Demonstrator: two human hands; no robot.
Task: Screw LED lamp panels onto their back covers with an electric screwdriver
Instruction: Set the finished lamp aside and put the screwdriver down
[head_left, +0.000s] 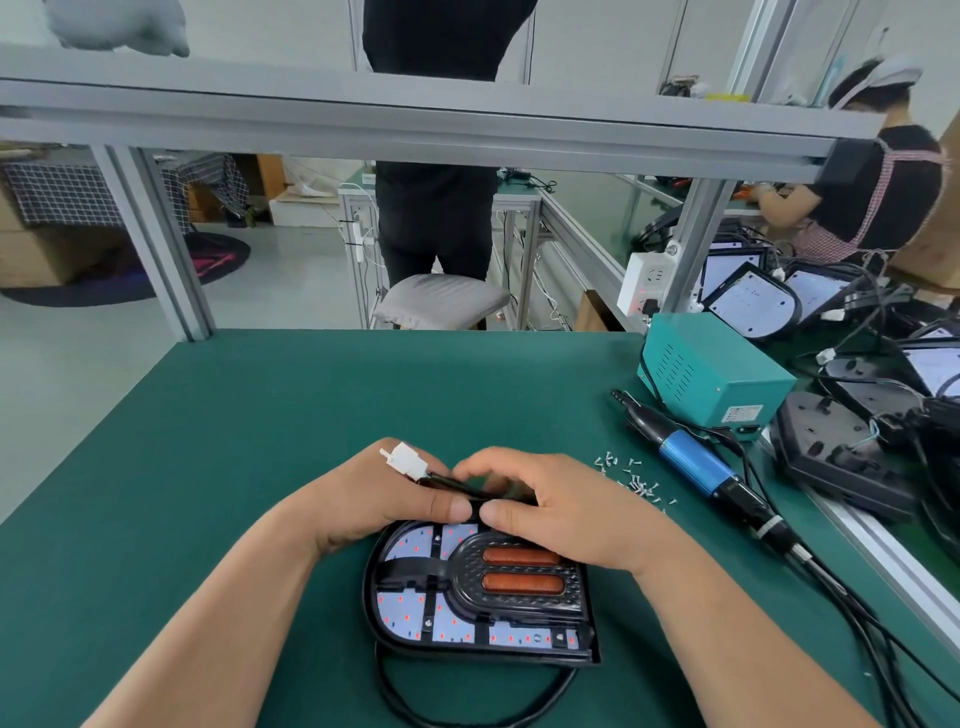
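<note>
Green mat (249, 447) stretches wide left of the LED lamp panel (415, 618) (in its back cover (370, 597)); left hand (374, 499) and right hand (556, 512) pinch its connector wire (441, 479) at the far edge; screws (636, 483) and electric screwdriver (693, 465) lie right.

Green table (249, 441), lamp assembly (480, 597) lying near its front edge, loose screws (631, 480) scattered beside blue electric screwdriver (696, 465), teal power box (711, 371) behind.

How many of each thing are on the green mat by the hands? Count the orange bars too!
LED lamp panel: 1
orange bars: 2
electric screwdriver: 1
teal power box: 1
white connector: 1
Total: 6, leaving out the loose screws, which are too small to count.
</note>
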